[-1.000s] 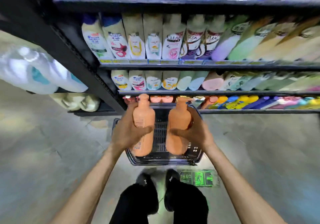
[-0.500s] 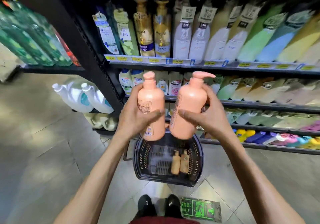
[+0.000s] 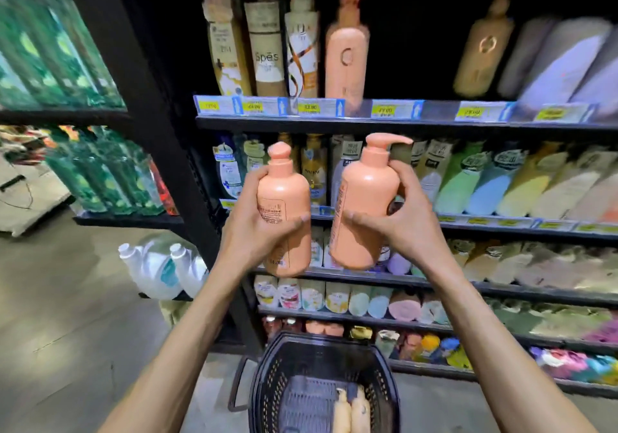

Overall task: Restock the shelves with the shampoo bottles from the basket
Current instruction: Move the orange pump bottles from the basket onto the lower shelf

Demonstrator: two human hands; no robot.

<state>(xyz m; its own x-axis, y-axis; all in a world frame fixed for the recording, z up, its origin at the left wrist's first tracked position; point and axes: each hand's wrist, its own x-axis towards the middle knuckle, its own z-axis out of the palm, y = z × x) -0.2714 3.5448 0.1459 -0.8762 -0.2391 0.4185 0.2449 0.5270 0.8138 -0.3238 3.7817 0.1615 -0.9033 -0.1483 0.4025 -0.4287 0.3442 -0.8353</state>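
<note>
Shelves (image 3: 434,125) fill 12 to 3 o'clock. Basket (image 3: 261,382) at 6, 2 pale bottles (image 3: 351,412) lying inside. Left hand (image 3: 247,232) grip wraps 1 peach shampoo bottle (image 3: 284,198) mid-body at centre; right hand (image 3: 411,222) grip wraps the 2nd peach bottle (image 3: 364,205) just beside it. Judged: rigid, smooth plastic, fairly heavy if full. Hold the body, not the pump. Matching bottle (image 3: 346,48) at 12 suggests the slot.

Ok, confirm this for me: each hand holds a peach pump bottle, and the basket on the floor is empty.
Not quite. The basket is not empty: the head view shows two pale bottles lying in it. The rest stands: the left hand and right hand each hold a peach pump bottle.
</note>
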